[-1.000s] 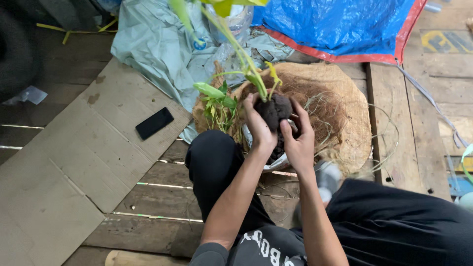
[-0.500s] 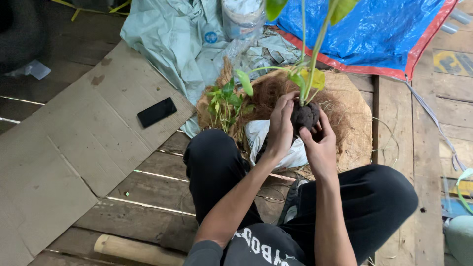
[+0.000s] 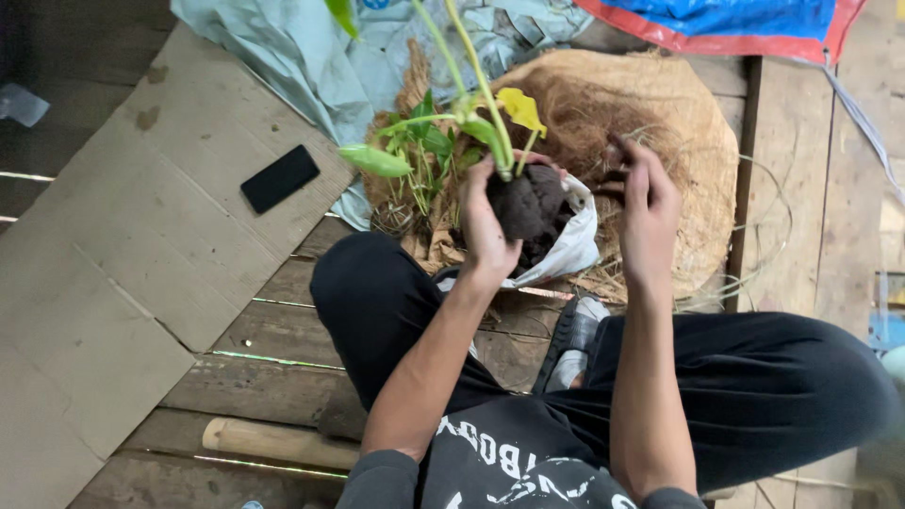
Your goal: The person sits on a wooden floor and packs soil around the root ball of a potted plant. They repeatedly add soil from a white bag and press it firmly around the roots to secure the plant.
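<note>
Left hand [image 3: 485,226] fingers wrapped around dark root ball [image 3: 530,205] of seedling [image 3: 481,104], above white bag [image 3: 566,254] on wooden floor [image 3: 283,349]. Right hand [image 3: 646,203] loosely spread, empty. Risk: one-handed grip, crumbling soil, snapped stem.

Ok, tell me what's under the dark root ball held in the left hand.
Under the root ball gripped by the left hand lies a white plastic bag, on a coconut fibre mound. The bag's inside and the fibre directly beneath are hidden.

Plank deck potting spot: coir heap [image 3: 650,123], tarp [image 3: 745,24].
</note>
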